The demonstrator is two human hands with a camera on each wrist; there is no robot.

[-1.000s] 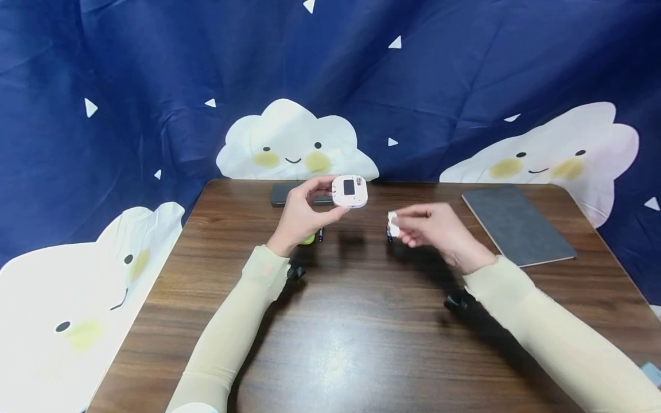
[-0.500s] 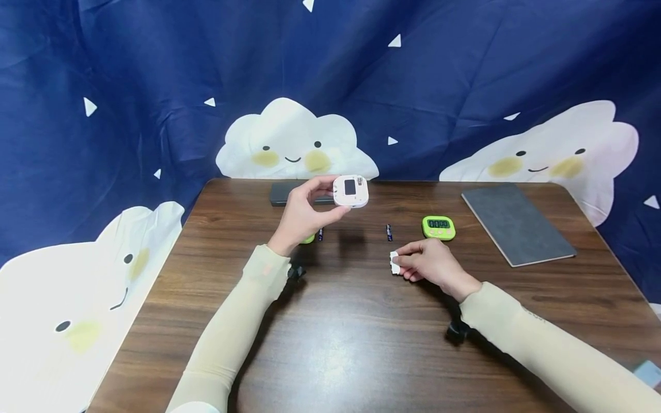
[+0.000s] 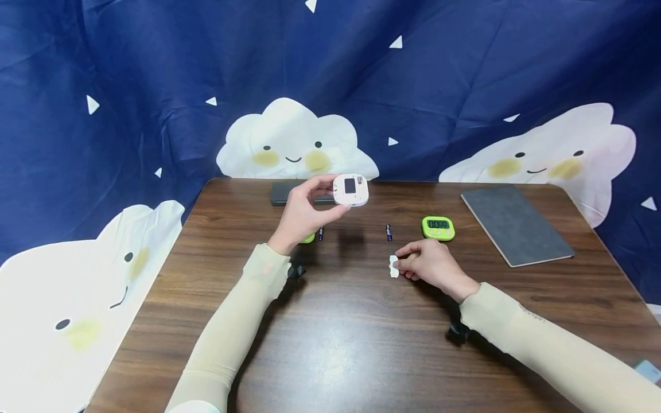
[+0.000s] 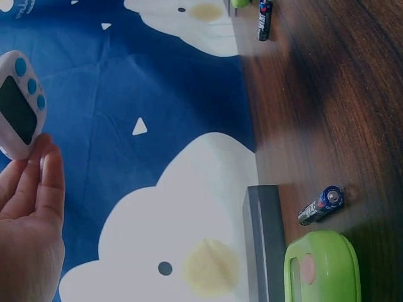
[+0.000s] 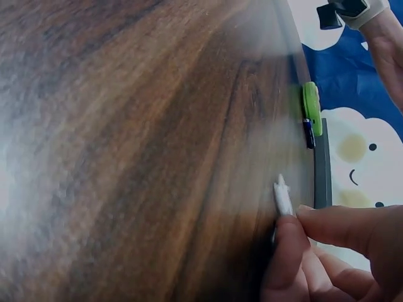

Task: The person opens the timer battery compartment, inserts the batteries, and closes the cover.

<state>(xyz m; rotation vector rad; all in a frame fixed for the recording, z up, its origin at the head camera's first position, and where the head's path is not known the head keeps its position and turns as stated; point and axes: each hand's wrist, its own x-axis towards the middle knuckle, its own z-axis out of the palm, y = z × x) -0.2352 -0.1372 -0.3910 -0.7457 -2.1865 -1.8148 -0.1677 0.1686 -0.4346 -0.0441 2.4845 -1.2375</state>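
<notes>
My left hand [image 3: 304, 215] grips a white kitchen timer [image 3: 351, 190] by its edge, held up above the table. The timer's back, with a dark square and an uncovered recess, faces the head camera; its screen and blue buttons show in the left wrist view. Low over the table, my right hand [image 3: 434, 267] pinches a small white battery cover [image 3: 394, 267] between thumb and fingertips. Behind that hand lies a AAA-looking battery [image 3: 389, 232], and a green timer [image 3: 438, 228] reading zeros is just beyond the knuckles. Another battery [image 4: 321, 205] lies below the left hand.
A second green timer [image 4: 327, 270] is partly hidden behind my left wrist in the head view. Behind it sits a long dark case [image 3: 281, 195] at the table's back edge. A grey notebook [image 3: 516, 223] lies at the right. A patterned blue cloth [image 3: 413, 86] hangs behind.
My right hand has moved toward me with the white cover, away from the battery, uncovering the right green timer. My left hand and the white timer stay nearly still.
</notes>
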